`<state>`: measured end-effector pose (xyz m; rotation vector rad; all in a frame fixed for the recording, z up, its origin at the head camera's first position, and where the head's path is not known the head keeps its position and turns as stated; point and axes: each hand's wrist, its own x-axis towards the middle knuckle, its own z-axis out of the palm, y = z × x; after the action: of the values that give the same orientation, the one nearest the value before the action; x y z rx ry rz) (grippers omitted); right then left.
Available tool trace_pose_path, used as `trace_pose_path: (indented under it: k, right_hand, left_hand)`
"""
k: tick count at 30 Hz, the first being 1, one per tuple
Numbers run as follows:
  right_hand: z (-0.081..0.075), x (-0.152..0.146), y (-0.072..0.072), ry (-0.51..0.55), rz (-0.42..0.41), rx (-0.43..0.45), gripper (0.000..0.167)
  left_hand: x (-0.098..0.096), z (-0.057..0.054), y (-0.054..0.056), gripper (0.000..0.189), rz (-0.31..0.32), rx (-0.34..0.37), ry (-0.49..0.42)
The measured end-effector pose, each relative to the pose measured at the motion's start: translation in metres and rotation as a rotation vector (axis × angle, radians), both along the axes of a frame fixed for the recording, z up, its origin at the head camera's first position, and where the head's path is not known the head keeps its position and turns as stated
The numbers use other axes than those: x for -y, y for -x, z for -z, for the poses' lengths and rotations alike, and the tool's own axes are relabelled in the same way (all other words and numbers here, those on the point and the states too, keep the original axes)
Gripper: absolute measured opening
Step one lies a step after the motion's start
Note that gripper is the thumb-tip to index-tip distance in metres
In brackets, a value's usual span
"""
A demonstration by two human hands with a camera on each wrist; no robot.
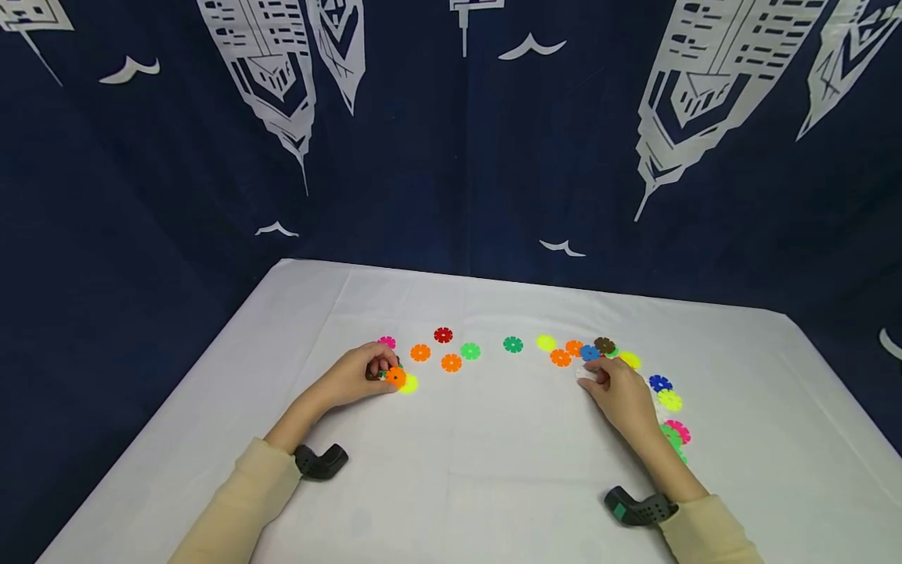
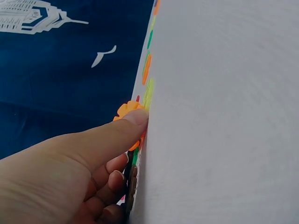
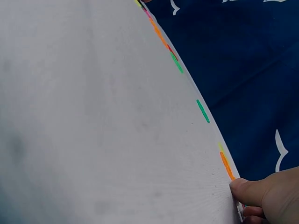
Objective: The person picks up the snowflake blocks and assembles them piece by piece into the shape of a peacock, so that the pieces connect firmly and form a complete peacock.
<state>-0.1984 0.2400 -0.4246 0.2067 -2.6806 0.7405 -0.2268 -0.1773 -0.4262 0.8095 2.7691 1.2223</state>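
Note:
In the head view my left hand point(image 1: 359, 377) pinches an orange notched plastic disc point(image 1: 396, 377), its thumb lying over the disc point(image 2: 127, 110) in the left wrist view. A yellow disc point(image 1: 409, 384) lies right beside it, and a brown disc point(image 2: 132, 179) shows under the curled fingers. Across the table, thumb and index finger of my right hand point(image 1: 623, 393) grip a white disc point(image 1: 583, 374), partly covered by the fingertips. Just beyond those fingertips lie a blue disc point(image 1: 589, 353) and a brown disc point(image 1: 604, 345).
Between the hands lie a red disc point(image 1: 443, 335), a light green disc point(image 1: 470, 351) and a dark green disc point(image 1: 513, 345). Several more, including a dark blue disc point(image 1: 660, 383), lie past the right hand. A navy curtain point(image 1: 437, 188) hangs behind the white-covered table point(image 1: 451, 486).

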Motion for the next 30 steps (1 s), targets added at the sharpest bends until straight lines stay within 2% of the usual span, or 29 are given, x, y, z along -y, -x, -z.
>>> trace_pose_path:
  k: [7,15,23,27,30]
  right_hand:
    - [0.004,-0.002,-0.001,0.043,0.030,0.009,0.024]
    - [0.010,-0.003,-0.001,0.107,0.027,0.005,0.025]
    - [0.010,-0.002,-0.002,0.174,0.034,-0.018,0.023]
    - [0.010,-0.001,-0.003,0.238,0.039,0.003,0.020]
    - [0.008,0.003,-0.007,0.363,-0.009,0.063,0.019]
  left_hand:
    - [-0.002,0.001,-0.002,0.028,-0.019,0.003,-0.027]
    - [-0.002,0.002,-0.004,0.027,-0.032,0.013,-0.045]
    - [-0.002,0.001,-0.008,0.012,-0.019,-0.049,-0.040]
    - [-0.010,-0.003,-0.011,0.006,-0.029,-0.032,-0.109]
    - [-0.021,-0.008,-0.018,0.004,-0.035,0.047,-0.200]
